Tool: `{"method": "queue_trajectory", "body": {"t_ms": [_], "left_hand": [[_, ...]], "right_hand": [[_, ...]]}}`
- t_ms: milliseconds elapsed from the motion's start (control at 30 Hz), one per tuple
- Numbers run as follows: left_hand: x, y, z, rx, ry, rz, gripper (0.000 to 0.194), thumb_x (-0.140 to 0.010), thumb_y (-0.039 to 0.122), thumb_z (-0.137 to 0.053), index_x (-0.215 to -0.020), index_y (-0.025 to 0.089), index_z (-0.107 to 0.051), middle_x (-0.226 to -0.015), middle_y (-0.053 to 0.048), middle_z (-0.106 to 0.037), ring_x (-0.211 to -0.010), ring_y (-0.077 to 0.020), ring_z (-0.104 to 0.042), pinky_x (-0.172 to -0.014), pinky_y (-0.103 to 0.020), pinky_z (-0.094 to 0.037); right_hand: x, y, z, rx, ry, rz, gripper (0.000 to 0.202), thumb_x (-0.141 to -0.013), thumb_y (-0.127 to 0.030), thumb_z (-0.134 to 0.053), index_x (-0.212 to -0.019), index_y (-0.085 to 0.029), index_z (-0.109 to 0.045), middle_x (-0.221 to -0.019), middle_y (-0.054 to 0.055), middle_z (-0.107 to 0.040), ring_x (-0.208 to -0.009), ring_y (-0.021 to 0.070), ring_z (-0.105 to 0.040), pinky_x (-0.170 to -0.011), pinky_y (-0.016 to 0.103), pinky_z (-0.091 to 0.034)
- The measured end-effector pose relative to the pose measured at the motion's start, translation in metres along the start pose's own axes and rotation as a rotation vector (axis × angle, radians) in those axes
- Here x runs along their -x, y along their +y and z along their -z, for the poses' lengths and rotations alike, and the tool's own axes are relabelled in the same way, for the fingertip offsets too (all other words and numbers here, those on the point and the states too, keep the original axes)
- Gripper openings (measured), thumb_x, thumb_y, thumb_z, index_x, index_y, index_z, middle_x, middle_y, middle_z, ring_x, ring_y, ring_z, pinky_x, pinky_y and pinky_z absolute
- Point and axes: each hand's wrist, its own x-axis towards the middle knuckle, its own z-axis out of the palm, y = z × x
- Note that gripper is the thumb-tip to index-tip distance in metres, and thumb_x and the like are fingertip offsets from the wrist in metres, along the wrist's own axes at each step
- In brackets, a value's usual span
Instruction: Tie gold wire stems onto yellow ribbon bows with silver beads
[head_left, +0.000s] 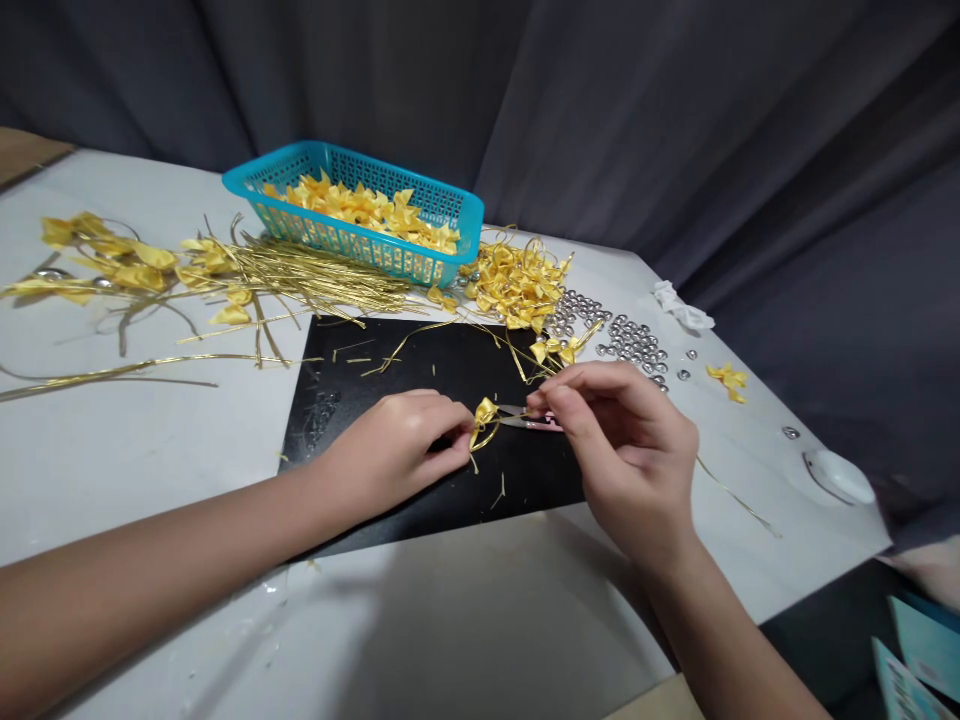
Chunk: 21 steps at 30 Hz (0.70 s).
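My left hand (409, 435) is closed in a pinch on a small yellow ribbon bow (485, 411) with a loop of gold cord hanging below it. Thumb and forefinger of my right hand (637, 450) are pinched together just right of the bow, on what looks like the thin end of its gold cord. Scissors (514, 422) with pinkish handles lie on the black mat (420, 500) under the right fingertips, blades partly apart and pointing at the bow. My right palm and fingers cover part of their handles.
A blue basket (469, 225) of yellow bows stands at the back. Gold cords (330, 275) lie before it, with looped bows (521, 280) to their right. Silver beads (634, 340) are scattered farther right, near a crumpled white scrap (682, 308) and a white object (840, 476) by the edge.
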Motion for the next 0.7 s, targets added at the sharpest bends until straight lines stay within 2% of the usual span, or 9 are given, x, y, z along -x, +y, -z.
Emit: {"method": "queue_trajectory", "body": {"t_ms": [433, 700], "left_hand": [[-0.0005, -0.0016, -0.0004, 0.004, 0.000, 0.014, 0.009, -0.079, 0.012, -0.057, -0.075, 0.013, -0.066, -0.068, -0.003, -0.067, -0.061, -0.0127, -0.059, -0.058, -0.021, -0.044], [-0.0008, -0.0021, 0.0000, 0.033, 0.021, 0.003, 0.009, -0.080, 0.012, -0.058, -0.077, 0.011, -0.067, -0.068, -0.004, -0.067, -0.062, -0.0129, -0.059, -0.058, -0.021, -0.043]], "right_hand": [[0.0002, -0.0032, 0.0065, -0.036, -0.001, 0.002, 0.018, -0.084, -0.009, -0.056, -0.082, -0.025, -0.063, -0.074, -0.001, -0.062, -0.066, 0.0108, -0.061, -0.059, 0.024, -0.053], [0.0005, 0.0003, 0.0099, -0.230, -0.032, -0.104, 0.011, -0.086, -0.016, -0.057, -0.083, -0.025, -0.063, -0.078, -0.001, -0.063, -0.068, 0.0101, -0.061, -0.063, 0.023, -0.055]]}}
